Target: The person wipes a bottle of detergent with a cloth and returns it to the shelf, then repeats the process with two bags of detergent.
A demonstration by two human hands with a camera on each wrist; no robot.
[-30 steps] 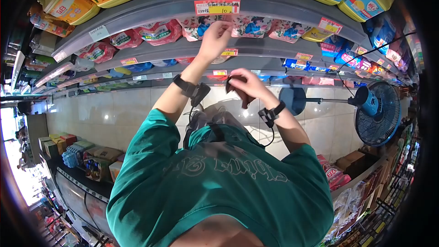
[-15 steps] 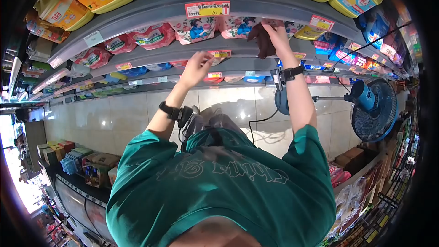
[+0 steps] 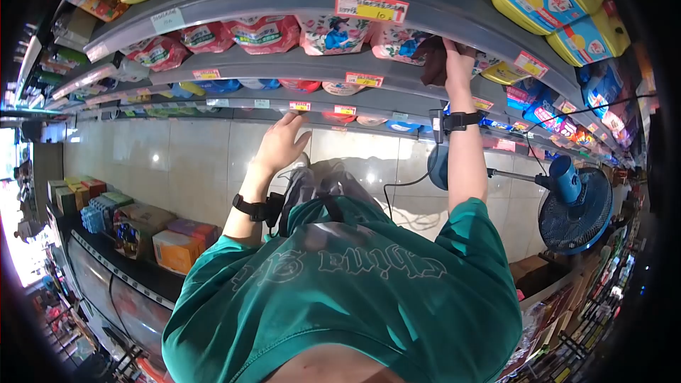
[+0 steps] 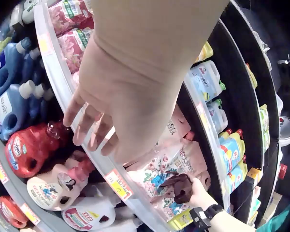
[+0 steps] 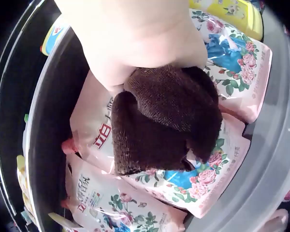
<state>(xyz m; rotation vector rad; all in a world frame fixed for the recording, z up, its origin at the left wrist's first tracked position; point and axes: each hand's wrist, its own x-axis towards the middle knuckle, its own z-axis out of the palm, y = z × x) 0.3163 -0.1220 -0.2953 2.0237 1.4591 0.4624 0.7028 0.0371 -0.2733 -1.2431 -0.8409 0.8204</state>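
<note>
On the grey metal-looking shelf (image 5: 273, 150), over pink-and-white floral plastic pouches (image 5: 210, 186), the grip of the right hand (image 3: 460, 69) holds a bunched dark-brown woven cloth (image 5: 169, 116), probably light, limp and unbreakable, best held by its thick fold, while the left hand (image 3: 279, 145) is loosely spread and empty.

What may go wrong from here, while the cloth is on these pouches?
First, the right hand holds the brown cloth over the floral pouches, which lie close together; wiping might push one out of line. Second, the cloth's loose folds could catch a pouch and drag it toward the shelf lip. Third, a slack cable hangs from the right wrist near the fan, so it might snag on its stand.
</note>
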